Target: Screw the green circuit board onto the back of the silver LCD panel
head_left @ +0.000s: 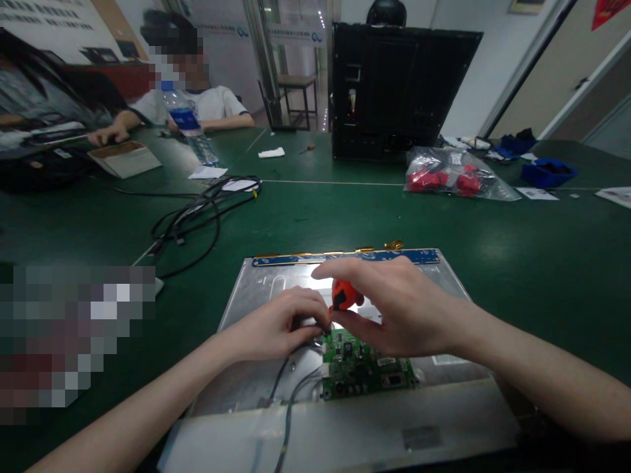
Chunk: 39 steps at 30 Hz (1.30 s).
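Note:
A flat metal display panel [261, 299] lies in front of me, with a green circuit board [350, 368] on its back and a blue circuit strip [345, 257] along its far edge. My right hand [399, 302] curves around a red-and-black screwdriver [344, 295], whose handle shows between thumb and forefinger over the board's far left corner. At that same corner, the fingers of my left hand [290, 322] are pinched together by the screwdriver's lower end; what they hold is hidden. Grey cables [296, 401] run from the board's left side towards me.
Black cables [197, 210] lie coiled at the left. Farther off stand a water bottle [190, 125], a small open box [125, 159] and a black monitor [399, 92]. A clear bag of red parts [456, 176] lies right of centre. Another person [197, 98] sits across the green table [305, 217].

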Motion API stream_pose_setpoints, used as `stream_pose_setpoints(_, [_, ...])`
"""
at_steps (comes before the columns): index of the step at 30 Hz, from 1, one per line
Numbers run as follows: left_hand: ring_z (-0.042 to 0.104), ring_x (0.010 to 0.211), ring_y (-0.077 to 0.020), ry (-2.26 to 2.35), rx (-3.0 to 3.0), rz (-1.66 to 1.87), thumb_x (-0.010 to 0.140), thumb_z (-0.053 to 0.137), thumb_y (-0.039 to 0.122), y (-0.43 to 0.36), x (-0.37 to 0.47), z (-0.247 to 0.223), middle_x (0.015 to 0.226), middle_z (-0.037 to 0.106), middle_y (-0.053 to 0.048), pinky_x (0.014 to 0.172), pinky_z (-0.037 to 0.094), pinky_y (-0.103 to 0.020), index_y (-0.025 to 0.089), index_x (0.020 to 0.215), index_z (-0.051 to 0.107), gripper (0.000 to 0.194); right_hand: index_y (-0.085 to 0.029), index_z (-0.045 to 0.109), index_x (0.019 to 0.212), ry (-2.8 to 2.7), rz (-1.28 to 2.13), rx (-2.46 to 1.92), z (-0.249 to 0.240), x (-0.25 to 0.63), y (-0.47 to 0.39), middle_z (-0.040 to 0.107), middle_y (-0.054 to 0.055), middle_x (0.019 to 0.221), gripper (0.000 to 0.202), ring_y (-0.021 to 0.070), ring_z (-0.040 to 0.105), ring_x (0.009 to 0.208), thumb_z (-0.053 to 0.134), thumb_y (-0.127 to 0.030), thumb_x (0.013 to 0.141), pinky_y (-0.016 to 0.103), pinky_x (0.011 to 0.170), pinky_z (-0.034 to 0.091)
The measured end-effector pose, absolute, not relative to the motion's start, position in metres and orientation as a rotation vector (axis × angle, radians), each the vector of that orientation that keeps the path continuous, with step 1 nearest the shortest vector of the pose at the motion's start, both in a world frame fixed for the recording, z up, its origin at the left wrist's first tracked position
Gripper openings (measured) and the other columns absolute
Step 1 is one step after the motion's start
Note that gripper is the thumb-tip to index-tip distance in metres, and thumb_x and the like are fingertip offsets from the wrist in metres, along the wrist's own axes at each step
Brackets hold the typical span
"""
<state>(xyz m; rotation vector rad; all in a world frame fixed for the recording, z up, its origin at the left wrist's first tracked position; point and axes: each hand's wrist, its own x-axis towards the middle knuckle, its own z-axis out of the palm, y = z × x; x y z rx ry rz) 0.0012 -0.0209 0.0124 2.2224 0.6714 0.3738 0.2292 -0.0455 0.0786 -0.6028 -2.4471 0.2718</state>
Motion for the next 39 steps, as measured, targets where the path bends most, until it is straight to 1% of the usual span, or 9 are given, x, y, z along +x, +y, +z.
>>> stream_pose_setpoints(6, [0.060, 0.076, -0.0163, 0.676, 2.218, 0.368, 0.085, 0.059, 0.015, -0.020, 0.000, 0.011, 0.079, 0.064, 0.000, 0.072, 0.047, -0.027, 0.017, 0.083, 0.066, 0.008, -0.012, 0.044, 0.122, -2.446, 0.238, -0.600, 0.078, 0.229, -0.044, 0.067, 0.003, 0.095, 0.036, 0.0103, 0.061, 0.079, 0.057, -0.016, 0.088, 0.021, 0.068, 0.043])
stream_pose_setpoints(13, [0.060, 0.079, -0.0176, 0.672, 2.242, 0.386, 0.085, 0.059, 0.016, -0.022, 0.001, 0.013, 0.082, 0.065, -0.002, 0.076, 0.047, -0.029, 0.017, 0.085, 0.065, 0.007, -0.015, 0.043, 0.121, -2.402, 0.229, -0.576, 0.082, 0.232, -0.044, 0.068, 0.004, 0.098, 0.036, 0.0104, 0.062, 0.081, 0.058, -0.017, 0.088, 0.021, 0.068, 0.044])
stream_pose_setpoints(19, [0.060, 0.080, -0.0174, 0.657, 2.276, 0.406, 0.084, 0.058, 0.013, -0.022, 0.002, 0.015, 0.085, 0.065, -0.001, 0.077, 0.047, -0.030, 0.018, 0.086, 0.063, 0.007, -0.013, 0.044, 0.121, -2.393, 0.201, -0.574, 0.085, 0.234, -0.044, 0.068, 0.005, 0.100, 0.035, 0.0102, 0.063, 0.083, 0.058, -0.018, 0.089, 0.021, 0.070, 0.045])
stream_pose_setpoints(23, [0.060, 0.081, -0.0174, 0.693, 2.227, 0.352, 0.086, 0.056, 0.016, -0.022, 0.001, 0.018, 0.089, 0.066, -0.002, 0.073, 0.048, -0.029, 0.017, 0.094, 0.063, 0.010, -0.012, 0.046, 0.119, -2.390, 0.191, -0.587, 0.086, 0.236, -0.044, 0.068, 0.003, 0.096, 0.035, 0.0089, 0.062, 0.077, 0.060, -0.019, 0.088, 0.019, 0.067, 0.044])
stream_pose_setpoints(27, [0.060, 0.079, -0.0174, 0.778, 2.179, 0.328, 0.090, 0.052, 0.022, -0.020, -0.005, 0.025, 0.090, 0.065, -0.004, 0.071, 0.048, -0.028, 0.016, 0.099, 0.063, 0.015, -0.013, 0.045, 0.120, -2.402, 0.157, -0.611, 0.087, 0.238, -0.044, 0.067, 0.002, 0.095, 0.039, 0.0084, 0.060, 0.071, 0.063, -0.020, 0.086, 0.020, 0.063, 0.042])
stream_pose_setpoints(33, [0.059, 0.082, -0.0181, 0.851, 2.296, 0.311, 0.091, 0.054, 0.027, -0.022, -0.012, 0.045, 0.090, 0.065, -0.004, 0.077, 0.048, -0.030, 0.017, 0.093, 0.067, 0.016, -0.016, 0.043, 0.122, -2.411, 0.122, -0.610, 0.093, 0.242, -0.048, 0.067, 0.002, 0.094, 0.037, 0.0094, 0.059, 0.071, 0.059, -0.024, 0.089, 0.021, 0.061, 0.040])
stream_pose_setpoints(35, [0.059, 0.081, -0.0176, 0.863, 2.316, 0.249, 0.091, 0.055, 0.028, -0.031, -0.014, 0.051, 0.089, 0.065, -0.004, 0.075, 0.047, -0.029, 0.018, 0.090, 0.067, 0.016, -0.017, 0.042, 0.123, -2.428, 0.139, -0.600, 0.097, 0.243, -0.051, 0.067, 0.002, 0.094, 0.037, 0.0096, 0.059, 0.070, 0.057, -0.024, 0.091, 0.022, 0.062, 0.040])
stream_pose_setpoints(37, [0.060, 0.078, -0.0161, 0.893, 2.309, 0.176, 0.092, 0.053, 0.026, -0.045, -0.017, 0.054, 0.088, 0.064, -0.003, 0.070, 0.046, -0.025, 0.019, 0.086, 0.068, 0.018, -0.017, 0.042, 0.124, -2.432, 0.149, -0.597, 0.099, 0.245, -0.053, 0.067, 0.000, 0.091, 0.037, 0.0093, 0.058, 0.068, 0.057, -0.023, 0.090, 0.022, 0.061, 0.039])
stream_pose_setpoints(39, [0.060, 0.078, -0.0154, 0.946, 2.278, 0.145, 0.092, 0.053, 0.025, -0.061, -0.023, 0.052, 0.089, 0.064, -0.002, 0.067, 0.045, -0.024, 0.020, 0.088, 0.068, 0.017, -0.017, 0.042, 0.124, -2.423, 0.138, -0.598, 0.102, 0.246, -0.056, 0.066, -0.001, 0.088, 0.038, 0.0089, 0.057, 0.067, 0.058, -0.022, 0.090, 0.022, 0.060, 0.037])
